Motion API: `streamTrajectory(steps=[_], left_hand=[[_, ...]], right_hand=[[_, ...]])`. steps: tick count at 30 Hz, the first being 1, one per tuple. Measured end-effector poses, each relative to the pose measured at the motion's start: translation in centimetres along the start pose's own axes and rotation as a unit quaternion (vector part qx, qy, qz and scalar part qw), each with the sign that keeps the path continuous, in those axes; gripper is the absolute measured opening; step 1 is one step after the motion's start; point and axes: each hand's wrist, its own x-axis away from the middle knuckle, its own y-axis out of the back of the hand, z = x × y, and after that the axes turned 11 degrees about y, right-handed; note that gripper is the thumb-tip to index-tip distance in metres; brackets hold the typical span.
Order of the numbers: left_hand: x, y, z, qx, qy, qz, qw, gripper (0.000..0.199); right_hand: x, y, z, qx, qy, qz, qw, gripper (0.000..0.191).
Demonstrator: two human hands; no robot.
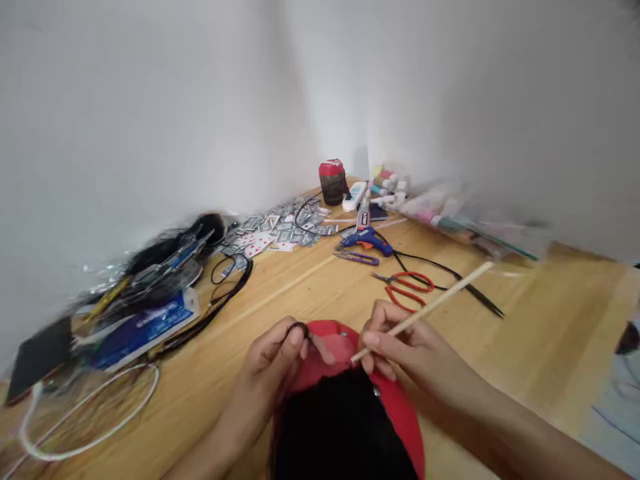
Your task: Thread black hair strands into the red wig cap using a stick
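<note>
My right hand (400,343) grips a thin light wooden stick (445,297) like a pen, its lower tip just above a red rounded piece (413,427). Between the thumb and fingers of my left hand (273,353) is a small dark loop (299,326). A pale pinkish strip (324,350) extends from beside that loop over the red surface. Black material (343,427), cloth or hair I cannot tell, covers the near part of the red piece. Small shiny pinheads (377,392) show along its edge.
Beyond my hands lie red-handled scissors (407,290), purple thread snips (357,257), a blue glue gun (370,240) and black tweezers (485,300). Scattered cards (260,241) and a red-lidded cup (332,183) are farther back. A blue packet (145,333) and white cable (90,451) are at left.
</note>
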Motion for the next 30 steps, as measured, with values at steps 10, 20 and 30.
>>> streamTrajectory(steps=[10,20,30], left_hand=[[0.2,0.0,0.0,-0.062,-0.059,0.019,0.996,0.039],[0.5,0.0,-0.7,-0.153,-0.093,0.014,0.984,0.041],[0.4,0.0,-1.0,-0.176,-0.110,0.029,0.978,0.037]], right_hand=[[-0.1,0.2,0.3,0.007,0.011,0.010,1.000,0.035],[0.1,0.5,0.1,0.011,0.001,0.004,1.000,0.036],[-0.1,0.5,0.3,0.028,-0.004,0.002,1.000,0.039]])
